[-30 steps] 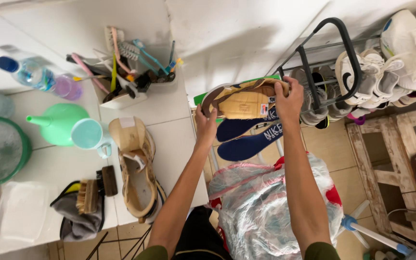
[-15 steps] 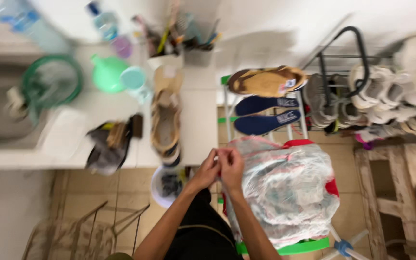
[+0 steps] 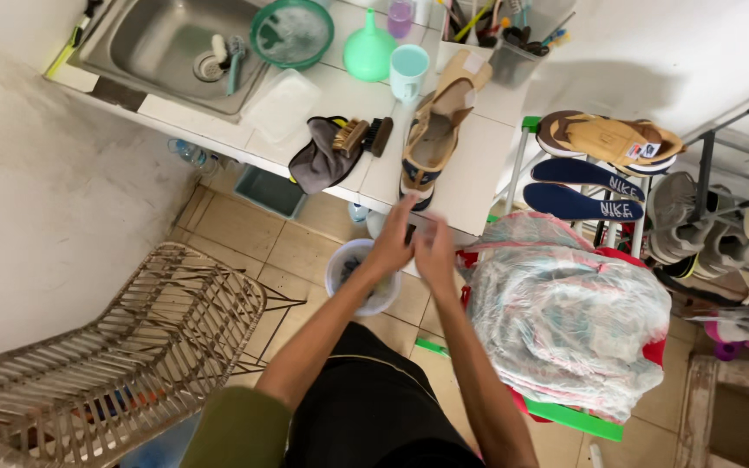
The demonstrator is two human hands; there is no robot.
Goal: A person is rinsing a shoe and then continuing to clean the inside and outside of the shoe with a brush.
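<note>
Left hand (image 3: 392,247) and right hand (image 3: 433,253) meet, fingers together and holding nothing visible, at the table's (image 3: 478,165) front edge; the tan shoe (image 3: 431,139) lies just ahead, long axis running away toward the back edge, heel nearest the left hand

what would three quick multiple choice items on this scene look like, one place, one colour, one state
1. Where does the tan shoe lie?
A. in the sink
B. on the white counter
C. on the wicker chair

2. What colour is the funnel?
A. green
B. red
C. black

3. How are the hands placed?
A. far apart
B. together at the counter edge
C. inside the sink

Answers:
1 B, the shoe rests on the counter beside the brush.
2 A, the funnel is light green.
3 B, the left hand and right hand meet just below the shoe.
</note>
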